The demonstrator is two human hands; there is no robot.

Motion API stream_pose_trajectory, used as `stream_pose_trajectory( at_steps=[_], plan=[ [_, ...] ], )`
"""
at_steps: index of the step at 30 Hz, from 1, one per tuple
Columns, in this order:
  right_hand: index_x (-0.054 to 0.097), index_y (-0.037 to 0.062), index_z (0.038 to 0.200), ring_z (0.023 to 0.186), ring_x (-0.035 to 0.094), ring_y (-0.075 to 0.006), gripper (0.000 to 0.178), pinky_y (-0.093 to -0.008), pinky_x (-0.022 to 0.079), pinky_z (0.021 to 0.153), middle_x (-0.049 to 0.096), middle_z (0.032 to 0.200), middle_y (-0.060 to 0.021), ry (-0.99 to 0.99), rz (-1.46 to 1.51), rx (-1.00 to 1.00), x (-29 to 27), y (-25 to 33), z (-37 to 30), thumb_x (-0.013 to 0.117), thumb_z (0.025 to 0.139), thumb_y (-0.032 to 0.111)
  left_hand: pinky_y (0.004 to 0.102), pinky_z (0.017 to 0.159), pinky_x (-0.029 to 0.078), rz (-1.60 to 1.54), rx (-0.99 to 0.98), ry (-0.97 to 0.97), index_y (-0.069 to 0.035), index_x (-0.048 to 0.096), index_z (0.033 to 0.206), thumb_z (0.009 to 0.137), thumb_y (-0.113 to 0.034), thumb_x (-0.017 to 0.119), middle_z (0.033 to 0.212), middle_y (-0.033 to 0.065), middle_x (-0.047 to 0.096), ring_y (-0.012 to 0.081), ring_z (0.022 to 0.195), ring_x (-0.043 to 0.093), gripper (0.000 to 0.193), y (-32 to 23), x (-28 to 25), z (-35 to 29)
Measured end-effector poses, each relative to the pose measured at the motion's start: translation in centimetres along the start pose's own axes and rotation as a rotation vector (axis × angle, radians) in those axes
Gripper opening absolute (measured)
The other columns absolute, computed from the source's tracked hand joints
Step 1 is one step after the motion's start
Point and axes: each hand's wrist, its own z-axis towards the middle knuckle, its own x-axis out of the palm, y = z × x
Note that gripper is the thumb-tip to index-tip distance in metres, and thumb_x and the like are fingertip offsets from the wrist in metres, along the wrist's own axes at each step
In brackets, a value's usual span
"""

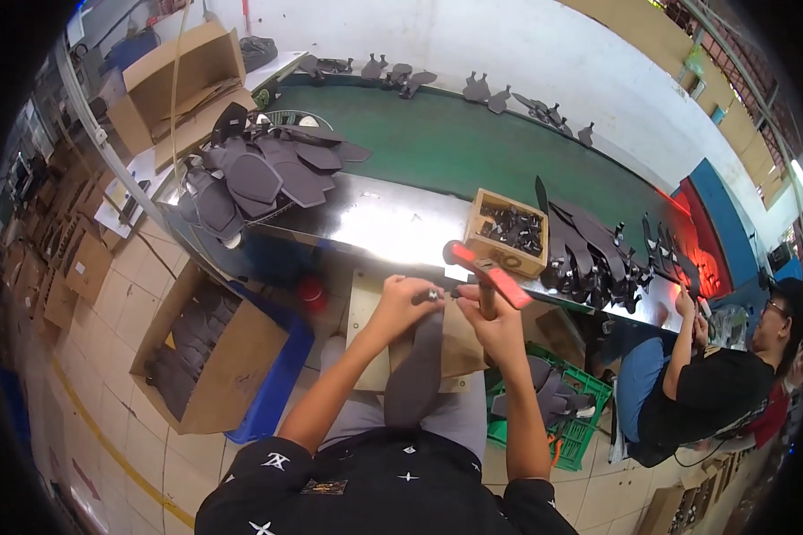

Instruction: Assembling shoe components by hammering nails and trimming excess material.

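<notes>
My left hand (pixel 400 308) is closed at the narrow upper end of a dark grey paddle-shaped piece (pixel 413 383), pinching a small dark fitting (pixel 430 295) there. The broad end of the piece lies toward my lap. Wrapped in my right hand (pixel 498 332) is a hammer (pixel 488 272) with a red head and a wooden handle, its head raised toward the bench. The fingertips of that hand meet a small dark part (pixel 456 292) close to the left hand; its exact kind is too small to tell. Below both hands is a pale wooden board (pixel 459 343) over my legs.
Ahead runs a green conveyor belt (pixel 419 125) carrying grey pieces. On its metal ledge stand a wooden box (pixel 507 259) of small dark parts and heaped grey pieces (pixel 259 169). A cardboard box (pixel 232 383) is left, a green crate (pixel 598 419) right. A co-worker (pixel 714 383) sits right.
</notes>
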Motion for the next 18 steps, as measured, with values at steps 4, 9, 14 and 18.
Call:
stream_pose_trajectory(
  at_steps=[4, 9, 14, 18],
  plan=[
    [0.067, -0.0065, 0.108, 0.090, 0.069, -0.0142, 0.026, -0.0290, 0.056, 0.079, 0.072, 0.099, -0.0093, 0.123, -0.065, 0.067, 0.3, -1.1, 0.0, 0.074, 0.085, 0.004, 0.0406, 0.104, 0.031, 0.019, -0.067, -0.004, -0.006, 0.071, 0.102, 0.078, -0.028, 0.079, 0.106, 0.0068, 0.072, 0.0211, 0.105, 0.064, 0.033, -2.3, -0.1, -2.1],
    [0.069, -0.0062, 0.107, 0.091, 0.071, -0.0160, 0.024, -0.0297, 0.056, 0.081, 0.074, 0.101, -0.0133, 0.159, 0.036, 0.076, 0.4, -2.4, -0.2, 0.072, 0.085, 0.003, 0.0446, 0.109, 0.026, 0.028, -0.044, -0.088, -0.005, 0.071, 0.097, 0.078, -0.026, 0.079, 0.114, 0.0063, 0.071, 0.0199, 0.114, 0.062, 0.029, -1.8, 0.9, -3.3],
    [0.070, -0.0048, 0.107, 0.087, 0.072, -0.0208, 0.025, -0.0307, 0.055, 0.078, 0.074, 0.096, -0.0142, 0.171, -0.027, 0.035, 0.5, -2.2, -0.4, 0.071, 0.083, 0.001, 0.0482, 0.110, 0.024, 0.063, -0.053, -0.058, -0.005, 0.070, 0.093, 0.078, -0.023, 0.078, 0.118, 0.0060, 0.070, 0.0192, 0.116, 0.061, 0.025, -1.9, 0.7, -3.2],
    [0.070, -0.0026, 0.104, 0.087, 0.071, -0.0268, 0.025, -0.0322, 0.054, 0.077, 0.072, 0.096, -0.0156, 0.208, -0.148, -0.026, 0.7, -1.1, -0.4, 0.071, 0.080, -0.001, 0.0495, 0.109, 0.024, 0.046, -0.046, -0.067, -0.005, 0.069, 0.093, 0.078, -0.022, 0.078, 0.117, 0.0073, 0.070, 0.0200, 0.115, 0.062, 0.025, -2.3, 0.5, -3.2]
  ],
)
